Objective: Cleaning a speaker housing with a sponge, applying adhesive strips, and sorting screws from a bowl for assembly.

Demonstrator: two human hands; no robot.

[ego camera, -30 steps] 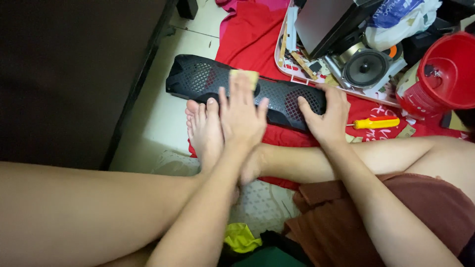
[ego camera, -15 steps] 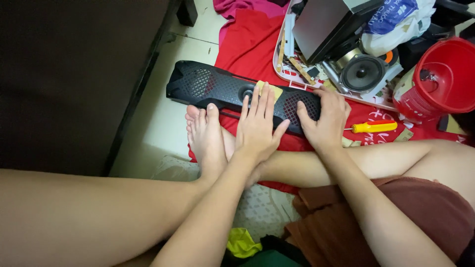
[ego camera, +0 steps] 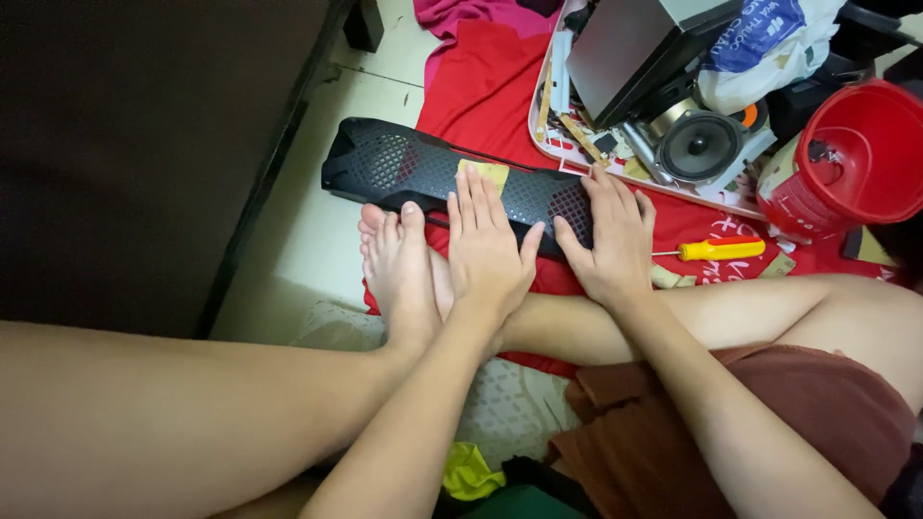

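1. Head view: we find the black mesh panel (ego camera: 423, 173) lying across the pale floor (ego camera: 317, 231) and red cloth (ego camera: 490, 86).
2. Our left hand (ego camera: 488, 252) lies flat on it, fingers spread, gripping nothing; even pressure would serve best.
3. Our right hand (ego camera: 611, 240) presses likewise, open.
4. A yellow screwdriver (ego camera: 716, 250), speaker (ego camera: 700, 146) and red bucket (ego camera: 851, 159) lie rightward.
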